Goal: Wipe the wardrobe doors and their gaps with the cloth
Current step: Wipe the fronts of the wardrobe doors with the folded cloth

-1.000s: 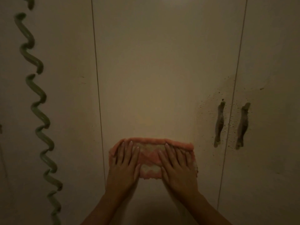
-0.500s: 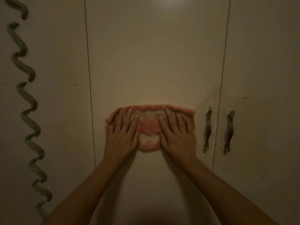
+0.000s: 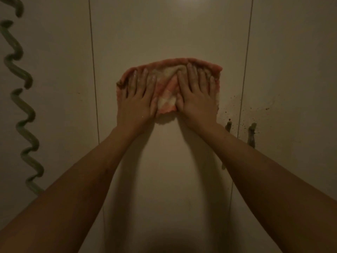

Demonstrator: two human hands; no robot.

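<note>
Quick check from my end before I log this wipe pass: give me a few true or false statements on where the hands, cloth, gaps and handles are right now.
1. Both hands press the cloth flat on the middle door. True: left hand, right hand.
2. The cloth covers the gap on the right. False: its edge stops short of that gap.
3. Dark specks sit around the handles. True.
4. One hand grips a handle. False: neither hand touches one.
5. A green coiled cord hangs at the left. True.

Dim home bedroom, wardrobe doors [image 3: 169, 33], handles [image 3: 252, 133]
</note>
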